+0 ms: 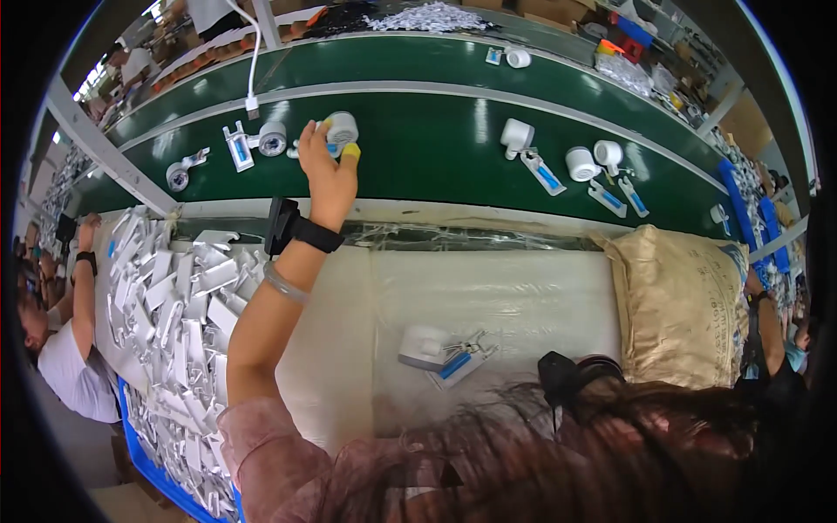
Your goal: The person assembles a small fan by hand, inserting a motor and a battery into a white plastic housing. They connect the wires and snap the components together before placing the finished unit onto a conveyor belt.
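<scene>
My left hand (330, 174) reaches far over the green belt, with yellow covers on the thumb and a fingertip. Its fingers are closed on a white round-headed unit (343, 127); the fingers hide part of it. Just left of that hand lies a similar unit (272, 139), beside a flat white bracket with a blue strip (239, 148). Another unit (425, 347), with a metal-and-blue arm, rests on the pale plastic-covered work surface (488, 288) before me. Near my right wrist a black band (600, 367) shows; hair hides the right hand.
White plastic parts (179, 322) heap up on the left above a blue bin edge (157, 475). A brown sack (680, 305) stands on the right. More white units (581, 164) lie on the green belt (418, 157). A white cable (253, 78) hangs above it. Other people work at both sides.
</scene>
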### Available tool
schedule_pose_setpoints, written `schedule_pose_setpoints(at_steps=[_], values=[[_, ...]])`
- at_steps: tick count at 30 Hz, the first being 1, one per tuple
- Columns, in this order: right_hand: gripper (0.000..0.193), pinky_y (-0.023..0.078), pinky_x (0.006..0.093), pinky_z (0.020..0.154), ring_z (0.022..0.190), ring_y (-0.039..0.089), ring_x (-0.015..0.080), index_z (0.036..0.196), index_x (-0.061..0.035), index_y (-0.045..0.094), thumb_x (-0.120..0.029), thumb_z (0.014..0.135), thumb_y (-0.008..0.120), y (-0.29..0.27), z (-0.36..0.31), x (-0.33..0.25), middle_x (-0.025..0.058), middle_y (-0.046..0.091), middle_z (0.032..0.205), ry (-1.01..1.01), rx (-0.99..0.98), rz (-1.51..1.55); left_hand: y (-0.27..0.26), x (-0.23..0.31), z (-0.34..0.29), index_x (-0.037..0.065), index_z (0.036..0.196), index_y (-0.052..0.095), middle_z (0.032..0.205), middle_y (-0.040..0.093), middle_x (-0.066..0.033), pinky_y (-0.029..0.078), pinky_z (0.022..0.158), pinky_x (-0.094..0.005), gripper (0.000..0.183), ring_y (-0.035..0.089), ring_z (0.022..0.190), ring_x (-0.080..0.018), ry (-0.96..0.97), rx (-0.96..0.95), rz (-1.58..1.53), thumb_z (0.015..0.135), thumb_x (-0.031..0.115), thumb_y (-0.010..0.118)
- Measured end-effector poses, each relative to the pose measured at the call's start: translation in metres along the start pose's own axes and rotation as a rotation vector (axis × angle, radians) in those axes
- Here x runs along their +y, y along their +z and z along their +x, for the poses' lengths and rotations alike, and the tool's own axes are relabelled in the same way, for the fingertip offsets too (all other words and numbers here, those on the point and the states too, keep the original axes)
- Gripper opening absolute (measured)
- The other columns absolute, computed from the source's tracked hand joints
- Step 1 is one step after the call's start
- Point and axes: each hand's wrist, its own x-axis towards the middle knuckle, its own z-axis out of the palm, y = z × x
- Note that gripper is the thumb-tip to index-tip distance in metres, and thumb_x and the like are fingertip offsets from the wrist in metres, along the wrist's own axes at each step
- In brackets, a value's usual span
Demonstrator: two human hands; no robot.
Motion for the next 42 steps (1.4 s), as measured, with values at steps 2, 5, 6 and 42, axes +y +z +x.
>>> schedule_pose_setpoints(at_steps=[2, 5, 6, 42], values=[[0.046, 0.040, 0.0298, 0.088, 0.102, 0.051, 0.0206, 0.124, -0.0176, 0.054, -0.050, 0.091, 0.058, -0.002, 0.001, -0.001, 0.0044, 0.057, 0.116, 0.003, -0.062, 0.091, 0.014, 0.019, -0.008, 0.004, 0.124, 0.055, 0.136, 0.043, -0.0195, 0.039, 0.101, -0.0363, 0.043, 0.042, 0.127, -0.0337, 0.157, -0.071, -0.037, 0.081, 0.001, 0.062], [0.041, 0.039, 0.0278, 0.090, 0.098, 0.052, 0.0166, 0.126, -0.0173, 0.054, -0.041, 0.092, 0.059, 0.007, 0.001, 0.006, 0.0018, 0.058, 0.114, -0.205, 0.030, -0.002, 0.049, 0.051, -0.012, 0.008, 0.119, 0.059, 0.132, 0.048, -0.0140, 0.047, 0.087, -0.0327, 0.039, 0.049, 0.118, -0.0280, 0.157, -0.302, -0.167, 0.081, 0.000, 0.062], [0.039, 0.038, 0.0267, 0.090, 0.097, 0.052, 0.0146, 0.126, -0.0171, 0.054, -0.037, 0.093, 0.060, 0.009, 0.001, 0.005, 0.0005, 0.058, 0.113, -0.310, 0.075, -0.043, 0.064, 0.061, -0.013, 0.009, 0.118, 0.060, 0.131, 0.049, -0.0128, 0.048, 0.083, -0.0318, 0.037, 0.052, 0.114, -0.0260, 0.191, -0.347, -0.191, 0.082, 0.000, 0.062], [0.030, 0.047, 0.0344, 0.072, 0.089, 0.054, 0.0230, 0.119, -0.0063, 0.050, -0.023, 0.094, 0.057, -0.024, -0.014, 0.003, 0.0076, 0.054, 0.120, -0.259, 0.277, -0.418, -0.009, 0.107, 0.010, 0.002, 0.109, 0.063, 0.102, 0.061, -0.0049, 0.059, 0.076, -0.0406, 0.028, 0.060, 0.093, -0.0171, -0.908, -0.746, -1.120, 0.097, 0.025, 0.053]])
